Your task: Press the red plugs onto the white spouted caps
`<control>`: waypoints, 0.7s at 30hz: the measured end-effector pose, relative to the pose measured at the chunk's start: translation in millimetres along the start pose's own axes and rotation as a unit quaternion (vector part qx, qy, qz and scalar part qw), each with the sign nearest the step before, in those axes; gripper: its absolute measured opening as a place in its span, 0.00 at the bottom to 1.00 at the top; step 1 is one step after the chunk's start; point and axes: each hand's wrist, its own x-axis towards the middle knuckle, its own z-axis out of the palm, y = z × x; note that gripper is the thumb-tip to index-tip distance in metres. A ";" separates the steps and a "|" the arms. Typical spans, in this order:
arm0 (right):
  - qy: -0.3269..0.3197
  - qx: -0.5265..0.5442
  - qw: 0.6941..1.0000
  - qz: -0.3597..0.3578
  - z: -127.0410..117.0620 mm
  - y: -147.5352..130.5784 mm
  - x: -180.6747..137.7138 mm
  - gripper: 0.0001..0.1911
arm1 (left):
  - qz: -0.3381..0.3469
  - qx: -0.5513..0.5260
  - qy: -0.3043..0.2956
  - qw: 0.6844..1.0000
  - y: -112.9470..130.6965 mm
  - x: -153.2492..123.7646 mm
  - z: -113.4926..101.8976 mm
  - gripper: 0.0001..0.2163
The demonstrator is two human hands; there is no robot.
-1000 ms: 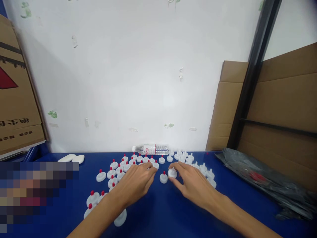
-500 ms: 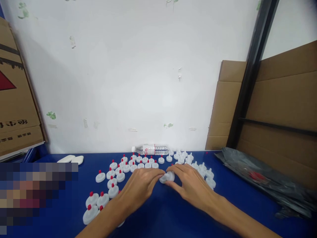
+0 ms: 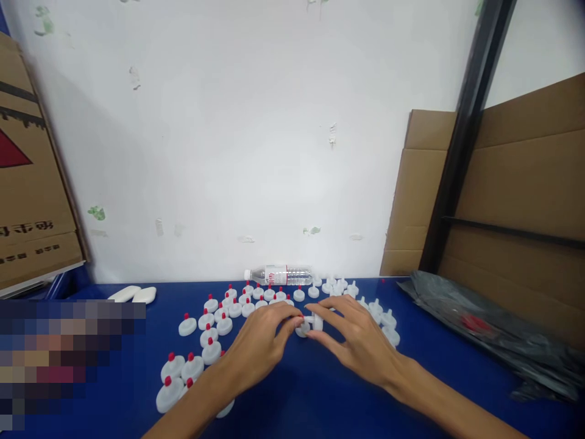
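Observation:
My right hand (image 3: pixel 359 329) grips a white nozzle cap (image 3: pixel 318 321) between thumb and fingers. The cap is turned on its side, its thin spout pointing left. At the spout's tip, my left hand (image 3: pixel 269 335) pinches a small red tip cap (image 3: pixel 301 317), mostly hidden by the fingers; whether it is seated on the spout I cannot tell. Just below the spout shows another white cap (image 3: pixel 302 330). Left of my hands stand several white caps with red tips (image 3: pixel 211 352). Beyond my right hand are several white caps with bare spouts (image 3: pixel 375 310), partly covered by it.
A clear plastic bottle (image 3: pixel 287 275) lies along the wall at the back of the blue table (image 3: pixel 292 396). Two white oval objects (image 3: pixel 144 296) lie at the back left. Grey plastic bags (image 3: pixel 484 329) cover the right side, near cardboard (image 3: pixel 521 183). The lower left is pixelated.
The white nozzle cap in my right hand has turned onto its side, so its spout now shows pointing at my left fingertips. Both hands stay in nearly the same place.

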 end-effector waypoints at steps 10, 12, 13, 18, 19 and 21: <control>0.021 0.013 0.999 -0.041 -3.1 -10.5 -0.9 0.14 | -0.010 -0.025 -0.023 0.999 7.4 -1.5 4.5 0.18; -0.003 0.007 1.000 -0.028 -3.0 -10.8 0.2 0.13 | -0.010 0.001 -0.040 0.999 6.2 -1.8 0.8 0.18; -0.015 0.003 1.000 -0.018 -3.3 -11.0 1.4 0.13 | -0.008 0.021 -0.047 0.999 5.0 -1.7 -1.5 0.17; -0.068 -0.015 0.996 0.062 -6.6 -6.7 8.8 0.09 | -0.007 0.177 -0.024 0.984 -8.5 1.8 -15.7 0.16; -0.075 -0.015 0.994 0.083 -7.1 -3.7 9.6 0.08 | -0.015 0.206 -0.029 0.978 -12.0 2.4 -18.9 0.15; -0.088 -0.013 0.989 0.121 -7.6 4.3 10.2 0.06 | -0.036 0.250 -0.053 0.966 -17.5 2.6 -25.2 0.12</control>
